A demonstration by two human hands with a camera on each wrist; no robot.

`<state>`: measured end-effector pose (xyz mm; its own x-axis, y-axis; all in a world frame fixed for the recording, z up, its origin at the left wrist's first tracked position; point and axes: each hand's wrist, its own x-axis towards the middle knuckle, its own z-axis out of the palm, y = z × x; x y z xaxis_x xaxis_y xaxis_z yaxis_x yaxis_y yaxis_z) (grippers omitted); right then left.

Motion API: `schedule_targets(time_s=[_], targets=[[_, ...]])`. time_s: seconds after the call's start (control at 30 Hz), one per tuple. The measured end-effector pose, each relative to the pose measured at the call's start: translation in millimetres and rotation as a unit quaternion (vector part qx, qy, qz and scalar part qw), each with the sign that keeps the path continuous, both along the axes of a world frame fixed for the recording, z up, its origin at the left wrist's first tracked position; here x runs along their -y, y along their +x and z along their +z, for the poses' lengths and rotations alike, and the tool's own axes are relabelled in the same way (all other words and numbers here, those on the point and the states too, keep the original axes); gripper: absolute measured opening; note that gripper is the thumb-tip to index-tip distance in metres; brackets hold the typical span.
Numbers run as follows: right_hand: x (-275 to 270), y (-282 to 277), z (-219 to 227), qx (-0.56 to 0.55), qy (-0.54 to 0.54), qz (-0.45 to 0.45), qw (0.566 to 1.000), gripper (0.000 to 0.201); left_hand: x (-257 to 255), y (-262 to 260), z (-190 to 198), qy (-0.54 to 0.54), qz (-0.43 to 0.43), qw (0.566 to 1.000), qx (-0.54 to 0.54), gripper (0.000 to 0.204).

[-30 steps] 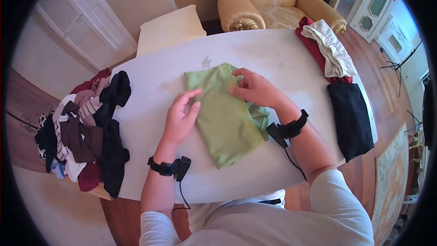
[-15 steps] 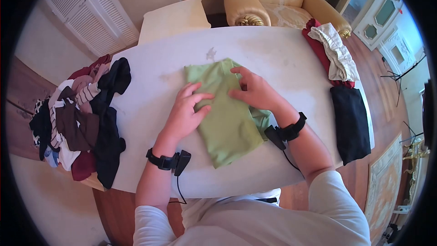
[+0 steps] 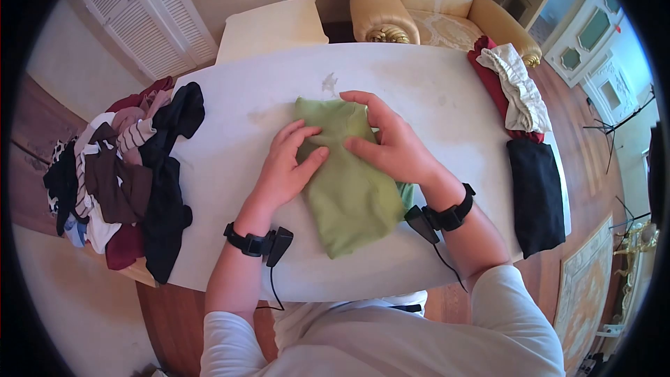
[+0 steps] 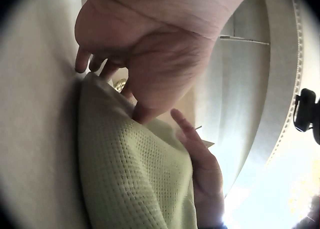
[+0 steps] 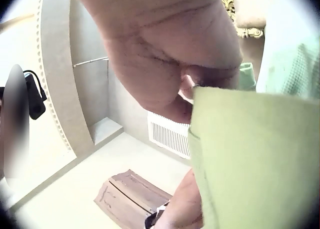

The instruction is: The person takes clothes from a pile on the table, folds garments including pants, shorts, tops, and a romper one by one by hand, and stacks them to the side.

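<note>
A light-green folded garment (image 3: 352, 202) with a fine knit texture lies on the white table. My left hand (image 3: 283, 167) rests along its left edge, fingers loosely bent, the thumb on top of the cloth. In the left wrist view, its fingertips (image 4: 82, 61) reach down beside the fold. At the upper right part of the garment, my right hand (image 3: 401, 146) grips the cloth, thumb on top and index finger stretched over the far edge. The right wrist view has the green cloth (image 5: 255, 154) rising close below the palm; some fingers are hidden behind it.
A heap of mixed clothes (image 3: 118, 174) lies on the table's left end. Along the right edge are a folded black garment (image 3: 536, 195), a white garment with a gathered waistband (image 3: 516, 87) and a red one (image 3: 485, 70). A gold armchair (image 3: 380, 7) stands beyond the table.
My left hand has moved right onto the cloth. The right hand now reaches over the far edge with its thumb farther left, and the garment's top right part has shifted and bunched slightly.
</note>
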<state>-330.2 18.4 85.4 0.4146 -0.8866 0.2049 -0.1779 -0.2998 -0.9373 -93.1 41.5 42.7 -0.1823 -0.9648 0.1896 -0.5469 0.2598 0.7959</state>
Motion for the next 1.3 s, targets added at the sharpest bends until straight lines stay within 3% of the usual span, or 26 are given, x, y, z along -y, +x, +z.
schedule_targets(time_s=[0.07,0.13,0.23,0.37,0.43,0.47,0.53,0.57,0.63,0.87,1.07,1.13,1.17,1.23,1.3], targets=[[2,-6,0,-0.039,-0.045,-0.012,0.998,0.06,1,1,-3,-0.004,-0.003,1.0,0.0,0.046],[10,-19,-10,-0.246,-0.084,-0.055,0.964,0.054,2,3,-11,-0.045,-0.023,0.997,0.049,0.047],[15,-25,-16,-0.345,-0.07,-0.047,0.935,0.051,4,3,-8,-0.09,-0.057,0.991,0.086,0.05],[6,-21,-9,-0.391,-0.06,-0.087,0.914,0.053,2,3,-4,-0.068,-0.102,0.983,0.136,0.053],[2,-19,-10,-0.381,-0.211,-0.099,0.895,0.055,-3,2,-7,-0.018,-0.12,0.979,0.163,0.057],[1,-18,-12,-0.381,-0.21,-0.098,0.895,0.055,-3,1,-7,-0.016,-0.12,0.979,0.163,0.057],[-1,-16,-15,-0.431,-0.239,0.016,0.87,0.069,-2,1,-5,0.0,-0.123,0.977,0.176,0.064],[-3,-17,-14,-0.43,-0.24,0.014,0.87,0.069,-2,0,-5,-0.001,-0.123,0.976,0.177,0.064],[-6,-16,-12,-0.501,-0.091,0.07,0.858,0.082,-2,1,-7,0.006,-0.126,0.97,0.206,0.071],[-2,-17,-16,-0.512,-0.1,0.055,0.851,0.086,-1,3,-10,0.009,-0.126,0.971,0.204,0.074],[6,-24,-21,-0.462,-0.139,0.035,0.875,0.078,-3,3,-7,0.004,-0.089,0.963,0.253,0.074],[10,-28,-20,-0.407,-0.177,-0.04,0.895,0.067,1,8,-15,-0.029,-0.01,0.972,0.233,0.072],[12,-30,-17,-0.406,-0.181,-0.042,0.895,0.067,3,9,-18,-0.032,-0.008,0.972,0.234,0.072],[16,-35,-11,-0.332,-0.212,-0.057,0.917,0.056,7,8,-21,-0.086,0.086,0.982,0.145,0.064],[19,-34,-7,-0.301,-0.214,-0.066,0.927,0.053,9,10,-19,-0.09,0.086,0.987,0.103,0.062]])
